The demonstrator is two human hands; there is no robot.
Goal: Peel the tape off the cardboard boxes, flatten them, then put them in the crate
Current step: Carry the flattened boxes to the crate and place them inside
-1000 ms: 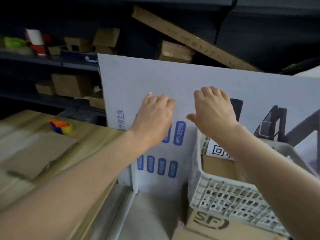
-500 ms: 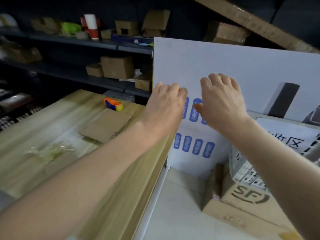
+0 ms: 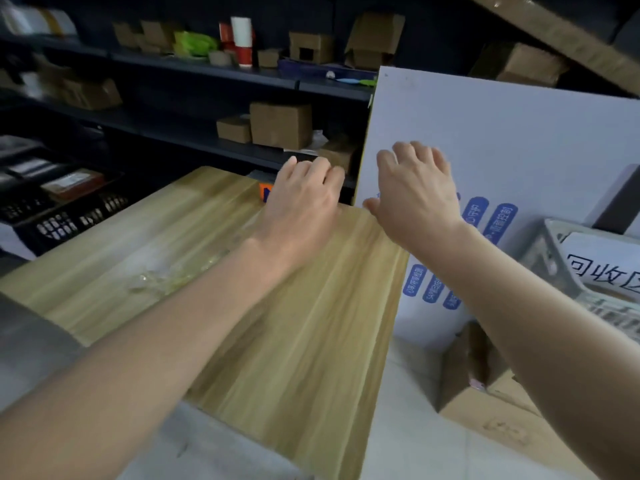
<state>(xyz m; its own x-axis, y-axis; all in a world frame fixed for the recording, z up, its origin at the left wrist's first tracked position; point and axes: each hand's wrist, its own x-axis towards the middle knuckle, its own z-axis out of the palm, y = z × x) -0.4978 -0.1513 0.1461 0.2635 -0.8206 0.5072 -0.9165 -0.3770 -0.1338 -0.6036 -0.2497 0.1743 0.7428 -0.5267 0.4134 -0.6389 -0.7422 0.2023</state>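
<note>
We see our left hand over the wooden desk, fingers loosely straight and empty. Our right hand, fingers spread and empty, is at the upright white cardboard sheet, whose blue labels blur. Beside the sheet, the crate has a sign reading "回收".

Wooden table bears crumpled clear tape, an orange object near its back edge

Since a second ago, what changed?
Both hands swung left from the crate: left hand now over the wooden table, off the white panel; right hand near its left edge. Nothing gripped or released. Hands stay open, empty; panel still upright.
</note>
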